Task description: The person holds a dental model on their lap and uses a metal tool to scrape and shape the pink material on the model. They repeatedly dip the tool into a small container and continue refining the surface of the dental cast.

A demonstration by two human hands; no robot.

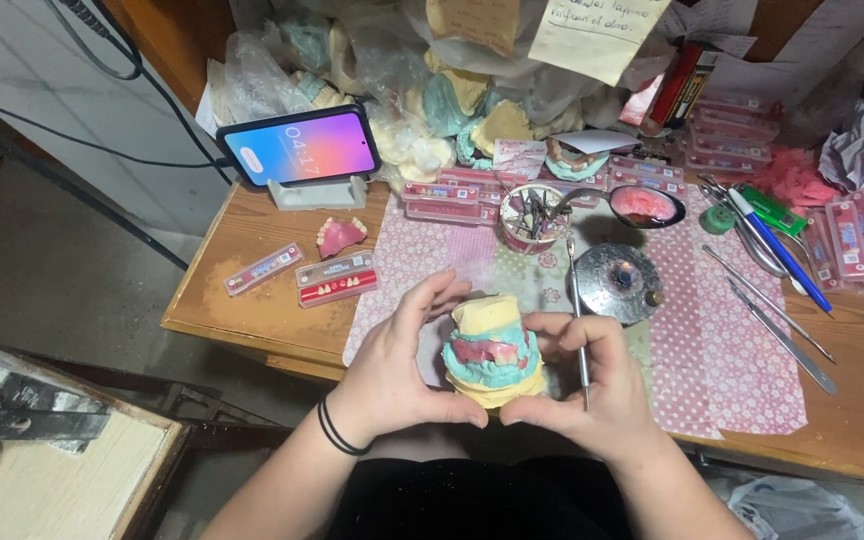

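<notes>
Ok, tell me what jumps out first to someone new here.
A yellow dental cast with teal and pink layers sits front and centre, held between the left hand and right hand, which also holds a thin metal tool. Behind, a lit phone stands propped at the table's left.

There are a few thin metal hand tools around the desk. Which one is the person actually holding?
The upright metal tool in the right hand, beside the dental model. The other tools lie flat on the pink mat.
</notes>
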